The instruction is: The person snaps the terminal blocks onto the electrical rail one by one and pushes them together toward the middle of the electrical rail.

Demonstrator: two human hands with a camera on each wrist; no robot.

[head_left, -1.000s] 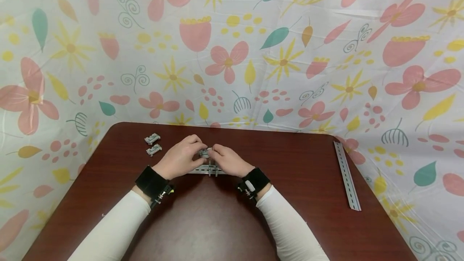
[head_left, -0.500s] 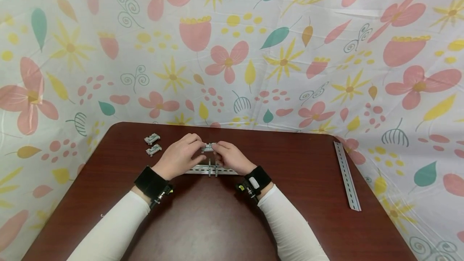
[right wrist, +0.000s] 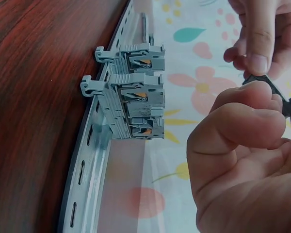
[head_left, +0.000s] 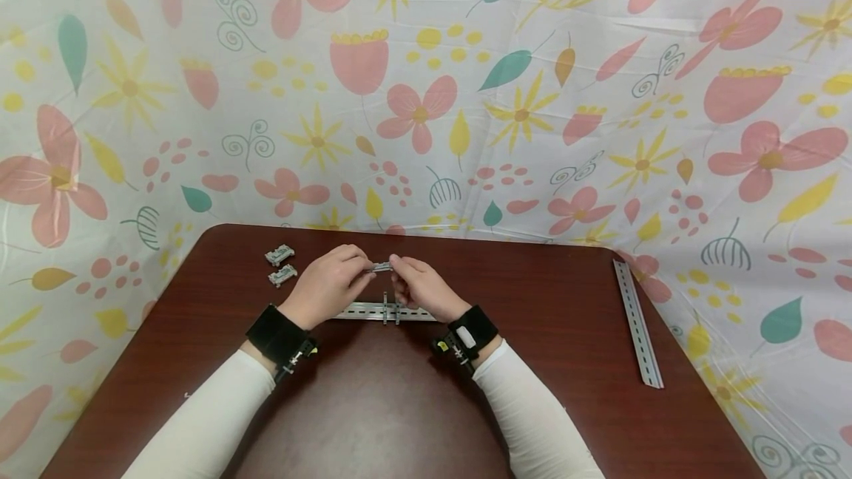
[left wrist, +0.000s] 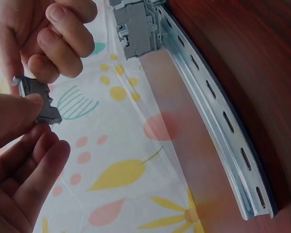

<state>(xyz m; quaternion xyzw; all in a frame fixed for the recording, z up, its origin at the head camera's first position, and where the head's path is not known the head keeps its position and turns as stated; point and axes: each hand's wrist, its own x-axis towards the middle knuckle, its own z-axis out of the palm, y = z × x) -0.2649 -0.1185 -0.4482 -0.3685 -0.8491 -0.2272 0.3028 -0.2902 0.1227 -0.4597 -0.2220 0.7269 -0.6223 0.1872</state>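
Note:
Between both hands is a small grey terminal block (head_left: 381,267), held beyond the slotted metal rail (head_left: 359,311) in the head view. My left hand (head_left: 329,279) pinches one end of it; in the left wrist view the thumb lies across the block's flat face (left wrist: 38,99). The other end is pinched by my right hand (head_left: 424,288), whose fingers cover part of it in the right wrist view. Two similar terminal blocks, a nearer one (right wrist: 136,99) and a farther one (right wrist: 144,60), stand side by side on the rail with a narrow gap between them.
Two more terminal blocks, one (head_left: 279,254) behind the other (head_left: 282,276), lie on the dark red-brown table (head_left: 532,301) left of the hands. A second slotted rail (head_left: 637,324) lies near the right edge. Flower-patterned cloth (head_left: 426,94) hangs behind the table.
Both hands have moved slightly away from the rail with the terminal block. It has turned, showing a narrow side in the head view, and the left fingers have closed together on its end.

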